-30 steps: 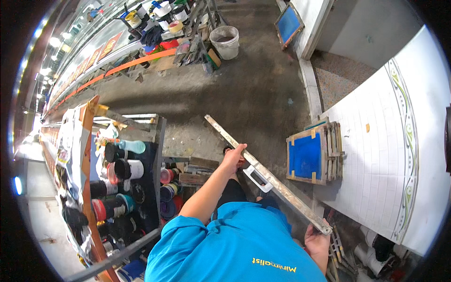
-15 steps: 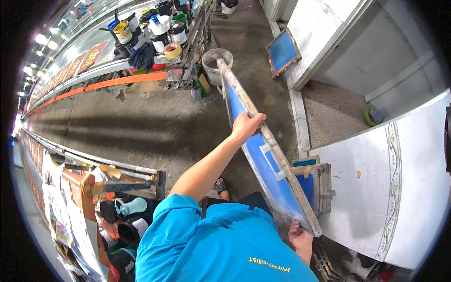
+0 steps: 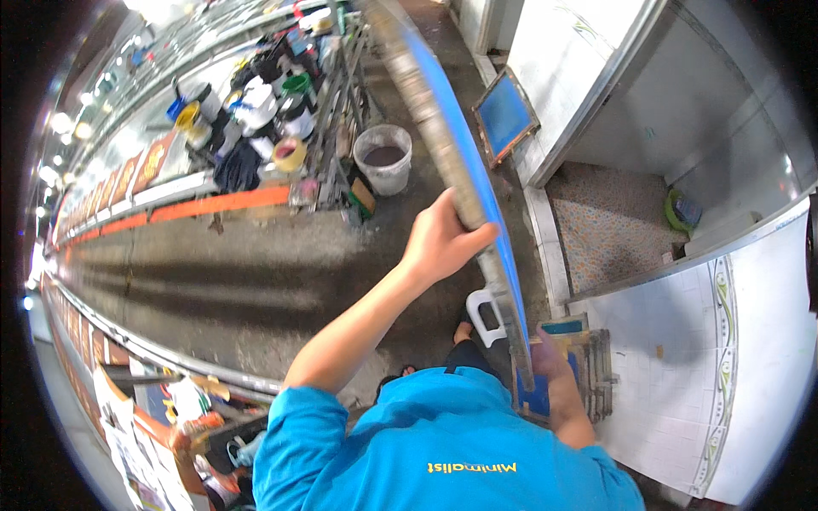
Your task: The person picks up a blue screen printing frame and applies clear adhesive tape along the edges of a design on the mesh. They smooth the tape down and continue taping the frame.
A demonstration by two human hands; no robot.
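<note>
My left hand (image 3: 447, 237) is closed round the long rail of a screen-printing frame (image 3: 426, 111) with a blue mesh. The frame stands steeply on edge in front of me, its far end reaching past the top of the view. My right hand (image 3: 552, 356) is beside the frame's lower end, in front of several stacked frames (image 3: 588, 375). Motion blurs its fingers, so its grip does not show. A white loop-shaped thing (image 3: 486, 317) shows just left of the frame's lower part, near my foot.
A white bucket (image 3: 383, 162) of dark liquid stands on the floor beyond my left hand. Left of it, a long bench holds paint tubs and a tape roll (image 3: 289, 154). Another blue screen frame (image 3: 508, 115) leans against the right wall, before a doorway with a tiled floor (image 3: 601, 213).
The frame has turned more edge-on, and its far end has swung up and away from over the bucket. My right hand has moved up from the frame's lower corner. My left hand still grips the rail.
</note>
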